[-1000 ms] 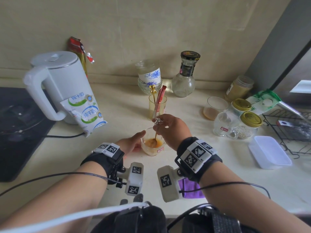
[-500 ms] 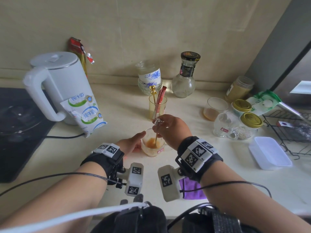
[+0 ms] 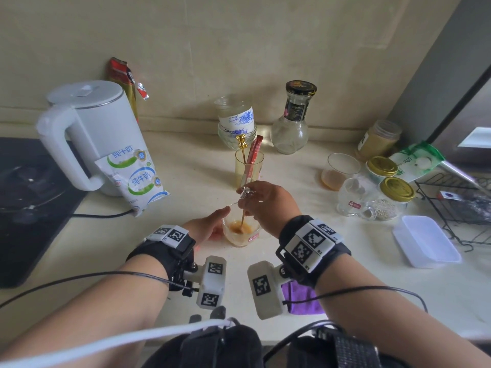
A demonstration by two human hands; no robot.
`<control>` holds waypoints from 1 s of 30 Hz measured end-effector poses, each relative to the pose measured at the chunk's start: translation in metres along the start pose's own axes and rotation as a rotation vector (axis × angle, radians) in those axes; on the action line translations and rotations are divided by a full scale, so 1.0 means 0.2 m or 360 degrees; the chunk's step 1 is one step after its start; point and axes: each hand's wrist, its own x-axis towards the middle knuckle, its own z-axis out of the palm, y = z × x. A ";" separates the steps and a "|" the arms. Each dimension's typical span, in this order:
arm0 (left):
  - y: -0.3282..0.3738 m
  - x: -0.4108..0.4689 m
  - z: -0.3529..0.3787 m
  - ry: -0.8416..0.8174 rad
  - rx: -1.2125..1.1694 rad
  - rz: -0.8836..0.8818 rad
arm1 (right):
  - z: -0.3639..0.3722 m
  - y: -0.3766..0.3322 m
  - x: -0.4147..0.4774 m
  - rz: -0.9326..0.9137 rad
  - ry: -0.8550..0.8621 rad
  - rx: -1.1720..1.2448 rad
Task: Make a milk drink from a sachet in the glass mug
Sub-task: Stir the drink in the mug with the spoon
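Glass mug (image 3: 241, 231): clear, short, upright on the counter (image 3: 202, 179), centred in front of the body between both hands. Contains a light brown, frothy liquid with residue on the inner wall. Small red-and-white sticker low on the right side; text too small to read.

Spoon (image 3: 242, 214): thin gold stem, tilted, lower end in the liquid, silver ornamental top above the fingers.

Right hand (image 3: 265, 201): above and just behind the mug; fingers (image 3: 248, 205) narrowed to a pinch on the upper spoon stem.

Left hand (image 3: 206, 226): against the left wall of the mug; fingers curved part-way round the glass, thumb tip at the rim.

Both wrists: black straps with white blocks bearing black square marker patterns.

Behind the mug: yellow glass (image 3: 249, 169) with a gold spoon and a red sachet (image 3: 252, 158) standing in it.

Left: milk pouch (image 3: 135, 179), white with green and blue bands, printed "纯牛奶", leaning on a white kettle (image 3: 90, 134).

Back wall: blue-patterned white cups (image 3: 236, 120) stacked; glass bottle (image 3: 292, 123) with black lid, dark label, text unreadable.

Right: gold-lidded jars (image 3: 397, 189), white plastic tub (image 3: 425, 241).
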 end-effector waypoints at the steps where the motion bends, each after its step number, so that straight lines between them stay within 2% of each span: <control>1: 0.00 0.00 0.00 0.0010 0.0011 0.0003 | 0.00 0.00 0.00 -0.0013 0.0015 -0.0010; 12: 0.02 0.00 0.03 -0.0067 0.0030 0.0029 | -0.01 0.01 -0.01 -0.0002 -0.0028 0.0052; 30: 0.02 -0.01 0.03 -0.0010 0.0062 -0.0030 | -0.02 0.02 -0.01 0.0042 -0.0038 0.0102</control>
